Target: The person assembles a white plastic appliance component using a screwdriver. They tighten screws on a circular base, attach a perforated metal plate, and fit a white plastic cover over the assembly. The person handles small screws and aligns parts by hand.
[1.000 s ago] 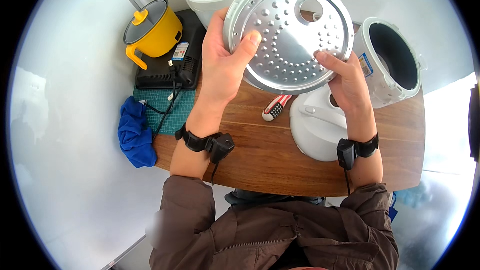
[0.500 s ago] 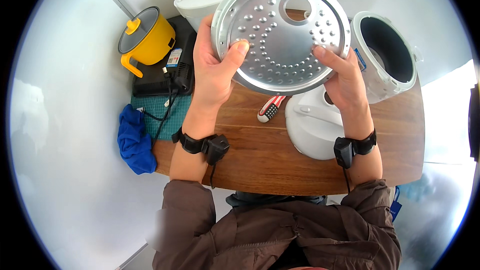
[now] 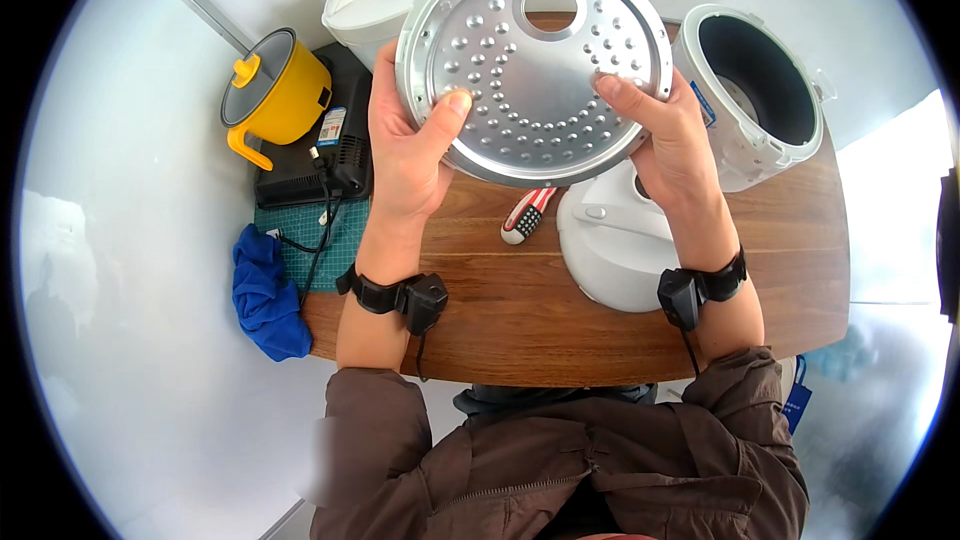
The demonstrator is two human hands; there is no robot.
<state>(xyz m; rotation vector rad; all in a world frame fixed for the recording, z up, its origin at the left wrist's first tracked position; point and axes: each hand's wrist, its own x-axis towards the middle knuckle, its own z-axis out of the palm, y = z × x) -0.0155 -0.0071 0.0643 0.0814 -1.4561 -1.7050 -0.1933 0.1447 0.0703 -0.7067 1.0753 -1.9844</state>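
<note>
Between my two hands I hold up a round rice cooker inner lid (image 3: 545, 70), a dimpled silver metal disc set in a pale plastic rim, with a round hole near its far edge. My left hand (image 3: 412, 145) grips the left rim, thumb on the metal face. My right hand (image 3: 672, 135) grips the right rim in the same way. The fingers behind the disc are hidden. Below it on the table lies a white outer lid (image 3: 615, 250), partly covered by my right wrist. A red and white utility knife (image 3: 527, 216) rests beside that lid.
A white cooker body (image 3: 735, 150) with a dark inside stands at the far right, and another white cooker (image 3: 375, 5) at the far left. A yellow pot (image 3: 285, 90) sits on a black device (image 3: 350, 160). A green cutting mat (image 3: 345, 240), cables and a blue cloth (image 3: 265, 295) lie left on the wooden table (image 3: 480, 330).
The disc and both hands sit slightly farther left in the picture, and most of the table items have shifted left too. My grip on the disc looks the same.
</note>
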